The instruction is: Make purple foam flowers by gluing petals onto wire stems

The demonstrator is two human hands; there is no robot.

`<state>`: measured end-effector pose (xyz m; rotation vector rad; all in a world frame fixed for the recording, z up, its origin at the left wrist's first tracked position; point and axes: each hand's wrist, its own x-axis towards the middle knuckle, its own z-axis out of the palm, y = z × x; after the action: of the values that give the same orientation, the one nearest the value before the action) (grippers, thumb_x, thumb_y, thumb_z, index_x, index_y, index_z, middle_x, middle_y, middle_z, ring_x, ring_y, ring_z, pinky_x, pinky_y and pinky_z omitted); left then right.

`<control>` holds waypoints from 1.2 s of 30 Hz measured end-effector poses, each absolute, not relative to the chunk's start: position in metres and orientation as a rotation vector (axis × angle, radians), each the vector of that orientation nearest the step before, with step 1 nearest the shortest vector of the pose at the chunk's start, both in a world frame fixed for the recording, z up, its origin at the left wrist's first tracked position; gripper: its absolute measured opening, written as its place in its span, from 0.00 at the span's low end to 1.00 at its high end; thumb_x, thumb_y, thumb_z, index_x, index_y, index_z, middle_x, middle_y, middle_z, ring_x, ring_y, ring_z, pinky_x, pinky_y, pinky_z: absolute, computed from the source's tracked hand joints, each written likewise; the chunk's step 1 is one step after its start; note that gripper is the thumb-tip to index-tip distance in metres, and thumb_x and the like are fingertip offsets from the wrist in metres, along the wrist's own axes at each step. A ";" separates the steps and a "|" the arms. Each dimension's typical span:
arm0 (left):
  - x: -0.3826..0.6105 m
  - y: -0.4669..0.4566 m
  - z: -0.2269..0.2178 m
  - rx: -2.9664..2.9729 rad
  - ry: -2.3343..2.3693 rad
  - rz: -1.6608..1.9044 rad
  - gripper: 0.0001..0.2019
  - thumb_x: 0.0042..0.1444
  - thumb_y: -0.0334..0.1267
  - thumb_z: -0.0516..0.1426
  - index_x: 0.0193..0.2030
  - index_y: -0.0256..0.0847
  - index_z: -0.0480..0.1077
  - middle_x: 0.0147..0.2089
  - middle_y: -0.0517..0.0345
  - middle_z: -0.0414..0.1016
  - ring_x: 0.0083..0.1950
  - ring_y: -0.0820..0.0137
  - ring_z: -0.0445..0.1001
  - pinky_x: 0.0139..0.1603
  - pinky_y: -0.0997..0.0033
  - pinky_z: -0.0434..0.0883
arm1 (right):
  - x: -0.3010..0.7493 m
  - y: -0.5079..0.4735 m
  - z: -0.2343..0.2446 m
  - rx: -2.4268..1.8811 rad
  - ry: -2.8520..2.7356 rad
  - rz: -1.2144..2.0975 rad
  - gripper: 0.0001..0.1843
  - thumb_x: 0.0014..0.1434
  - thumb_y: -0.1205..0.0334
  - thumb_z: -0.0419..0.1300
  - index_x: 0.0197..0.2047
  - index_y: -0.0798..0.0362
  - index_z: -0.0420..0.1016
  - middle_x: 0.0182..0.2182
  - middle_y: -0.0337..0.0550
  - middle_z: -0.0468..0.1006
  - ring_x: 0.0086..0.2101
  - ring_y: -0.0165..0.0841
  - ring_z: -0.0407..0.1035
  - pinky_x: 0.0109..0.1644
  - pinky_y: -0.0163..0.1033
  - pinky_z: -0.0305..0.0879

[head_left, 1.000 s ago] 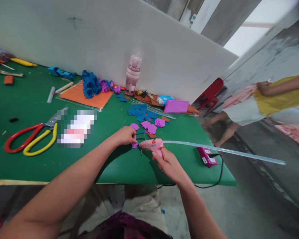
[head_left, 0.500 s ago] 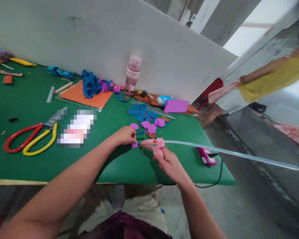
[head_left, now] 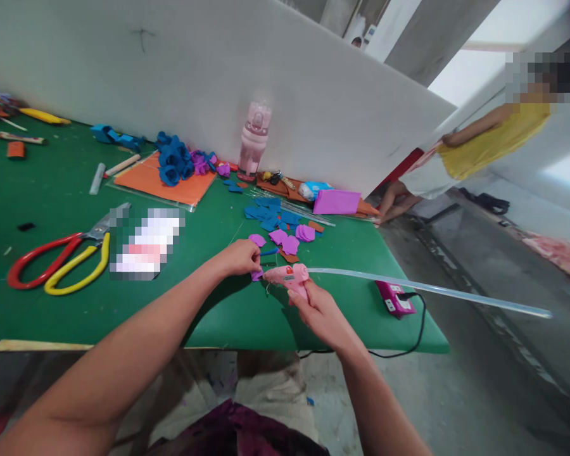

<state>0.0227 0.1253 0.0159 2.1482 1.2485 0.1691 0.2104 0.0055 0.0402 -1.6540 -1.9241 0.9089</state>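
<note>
My right hand (head_left: 319, 310) is wrapped round the handle of a pink glue gun (head_left: 285, 275), its nozzle pointing left. From the gun's back end a long clear glue stick (head_left: 427, 291) sticks out past the table edge. My left hand (head_left: 241, 257) pinches a small purple petal-shaped piece (head_left: 256, 276), and the nozzle is right at it; whether they touch I cannot tell. Just beyond my hands lie loose purple pieces (head_left: 291, 245) and blue pieces (head_left: 268, 210), some petal-shaped.
On the green table (head_left: 209, 316) are red-and-yellow-handled scissors (head_left: 95, 235), blue flowers (head_left: 173, 161) on an orange sheet (head_left: 142, 183), and a pink bottle (head_left: 253, 142). A magenta power socket (head_left: 395, 299) with a black cable sits at right. Another person (head_left: 498, 142) stands beyond the table.
The glue gun has shifted slightly left towards the purple piece. My left hand has barely moved. The other person has moved a little to the left.
</note>
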 end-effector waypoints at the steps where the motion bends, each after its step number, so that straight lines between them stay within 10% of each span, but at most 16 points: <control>1: 0.023 0.125 0.016 2.149 1.247 0.170 0.04 0.41 0.34 0.58 0.20 0.37 0.71 0.21 0.58 0.71 0.25 0.72 0.66 0.25 0.75 0.56 | 0.210 0.005 0.040 -1.652 -1.921 0.910 0.14 0.60 0.56 0.48 0.42 0.54 0.67 0.25 0.40 0.72 0.28 0.32 0.66 0.31 0.35 0.60; 36: 0.023 0.126 0.014 2.172 1.236 0.191 0.04 0.41 0.34 0.58 0.20 0.37 0.70 0.20 0.60 0.70 0.25 0.74 0.66 0.25 0.76 0.56 | 0.216 0.008 0.038 -1.701 -1.918 0.824 0.16 0.60 0.54 0.48 0.45 0.53 0.67 0.28 0.43 0.73 0.30 0.35 0.67 0.31 0.36 0.59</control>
<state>0.0227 0.1259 0.0142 2.1718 1.2360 0.1913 0.2157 0.0077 0.0383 -1.7011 -1.9175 0.8241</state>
